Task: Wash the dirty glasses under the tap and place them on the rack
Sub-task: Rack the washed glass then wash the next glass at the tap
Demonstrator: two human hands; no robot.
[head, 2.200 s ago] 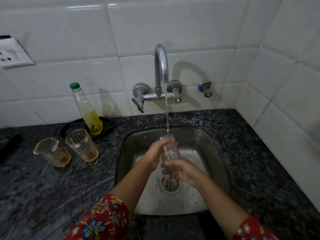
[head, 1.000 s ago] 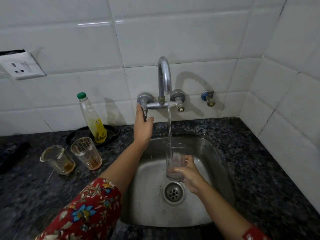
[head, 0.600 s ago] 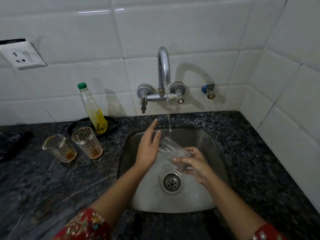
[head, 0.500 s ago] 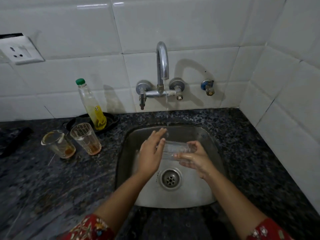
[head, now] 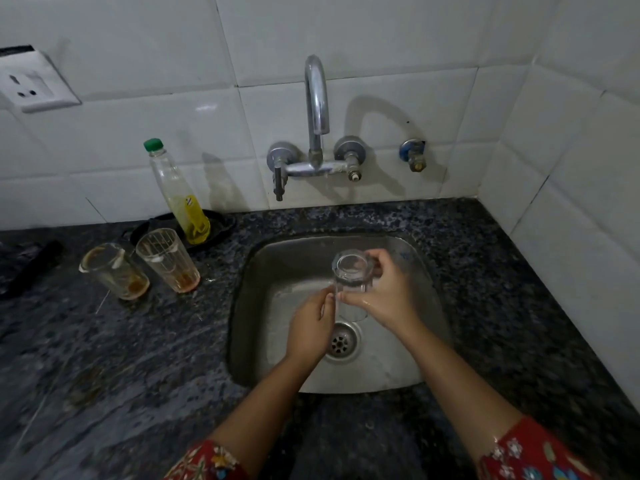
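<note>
A clear glass [head: 351, 282] is held upside down over the steel sink [head: 408, 368], its base facing up. My right hand [head: 388, 292] grips it from the right side. My left hand [head: 311, 327] touches its lower left edge with the fingertips. The tap [head: 317, 109] on the tiled wall shows no water stream. Two dirty glasses with brown residue, one [head: 116, 270] and another [head: 169, 259], stand on the dark counter left of the sink. No rack is in view.
A soap bottle with a green cap [head: 176, 195] stands on a black dish [head: 218, 223] behind the dirty glasses. A wall socket [head: 33, 81] is at upper left. A small valve [head: 412, 155] sits right of the tap. White tiled walls close the right side.
My left hand turned the tap lever and came back to the glass. The water stream stopped. The glass went from upright under the tap to tipped sideways, then upside down.
</note>
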